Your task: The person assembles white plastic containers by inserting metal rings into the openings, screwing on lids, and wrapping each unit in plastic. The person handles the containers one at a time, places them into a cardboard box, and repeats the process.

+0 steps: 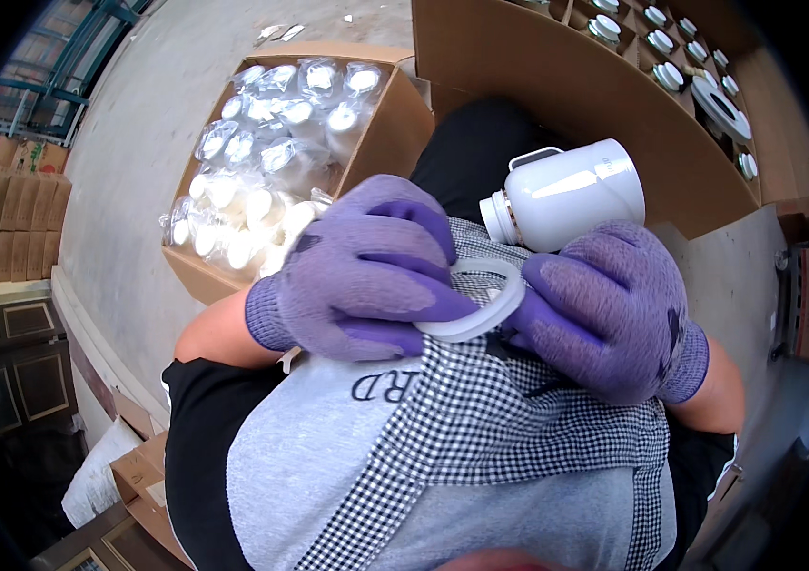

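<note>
Two gloved hands, one ring, one loose jug and two open cartons are in view. The ring [469, 328] is nearer the wearer than the white jug [581, 195] and to its left. It is round, whitish and translucent, with a smooth, thick band and an open middle. The left hand [366, 266], left of the jug, grasps it between bent fingers; the right hand [614, 305], just on the wearer's side of the jug, has its fingertips at the ring's edge (whether they pinch it, I cannot tell).

The jug lies on its side, neck pointing left, with a loop handle. Well left of it, the left carton [404, 133] holds more than a dozen white, plastic-wrapped containers; glare spoils an exact count. Beyond the jug and to its right, the divided carton [538, 81] shows at least nine white tops and one larger pale disc [720, 109]. The left hand hides part of the ring and the near corner of the left carton.
</note>
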Demonstrator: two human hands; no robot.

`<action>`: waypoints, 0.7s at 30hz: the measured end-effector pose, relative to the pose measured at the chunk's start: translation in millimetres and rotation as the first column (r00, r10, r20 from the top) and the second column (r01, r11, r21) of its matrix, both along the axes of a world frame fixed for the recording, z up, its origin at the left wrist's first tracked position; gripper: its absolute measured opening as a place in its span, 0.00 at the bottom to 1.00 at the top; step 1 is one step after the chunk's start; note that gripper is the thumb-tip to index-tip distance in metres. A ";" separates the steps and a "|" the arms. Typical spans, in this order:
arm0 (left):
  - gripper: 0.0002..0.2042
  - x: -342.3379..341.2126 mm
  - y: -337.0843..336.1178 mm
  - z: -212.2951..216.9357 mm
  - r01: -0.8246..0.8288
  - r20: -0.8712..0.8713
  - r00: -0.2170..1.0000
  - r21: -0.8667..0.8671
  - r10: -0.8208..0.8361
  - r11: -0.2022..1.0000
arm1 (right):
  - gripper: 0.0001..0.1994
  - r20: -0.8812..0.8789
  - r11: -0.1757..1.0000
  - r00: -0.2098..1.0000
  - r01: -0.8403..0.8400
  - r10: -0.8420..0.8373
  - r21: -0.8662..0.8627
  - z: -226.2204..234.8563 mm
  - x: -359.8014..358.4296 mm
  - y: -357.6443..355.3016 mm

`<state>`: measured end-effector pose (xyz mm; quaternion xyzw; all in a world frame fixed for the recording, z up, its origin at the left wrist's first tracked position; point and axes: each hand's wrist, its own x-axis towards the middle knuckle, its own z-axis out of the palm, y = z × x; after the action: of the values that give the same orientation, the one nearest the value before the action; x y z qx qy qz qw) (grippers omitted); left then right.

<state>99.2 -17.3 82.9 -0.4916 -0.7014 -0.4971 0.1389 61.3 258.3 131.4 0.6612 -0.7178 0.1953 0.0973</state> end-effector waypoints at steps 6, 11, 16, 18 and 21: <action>0.13 1.0 -20.9 -10.3 0.000 0.252 0.967 0.140 -0.035 0.990 | 0.16 -0.088 0.996 0.993 0.082 -0.078 0.041 -2.7 -3.5 19.6; 0.14 16.5 -32.9 -26.8 0.048 0.432 0.891 0.216 -0.140 0.975 | 0.12 0.141 0.890 0.917 0.310 -0.373 0.335 19.9 -4.4 86.3; 0.14 1.4 -37.1 -44.4 0.088 0.577 0.784 0.264 -0.231 0.960 | 0.23 0.650 0.964 0.714 0.152 -0.259 0.218 3.4 -26.0 101.5; 0.12 6.7 -55.3 -41.3 -0.173 0.779 0.627 0.140 0.000 0.975 | 0.31 0.517 0.935 0.781 0.319 -0.350 0.152 -16.1 -55.6 84.3; 0.13 -16.5 -65.5 -64.0 -0.570 0.886 0.420 0.089 0.197 0.817 | 0.45 0.047 0.884 0.904 0.402 -0.424 0.240 -55.6 -85.4 26.3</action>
<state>82.7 -82.8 18.9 0.0284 -0.6622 -0.7487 -0.0156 -24.1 284.6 75.8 0.4894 -0.8634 0.1199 0.0262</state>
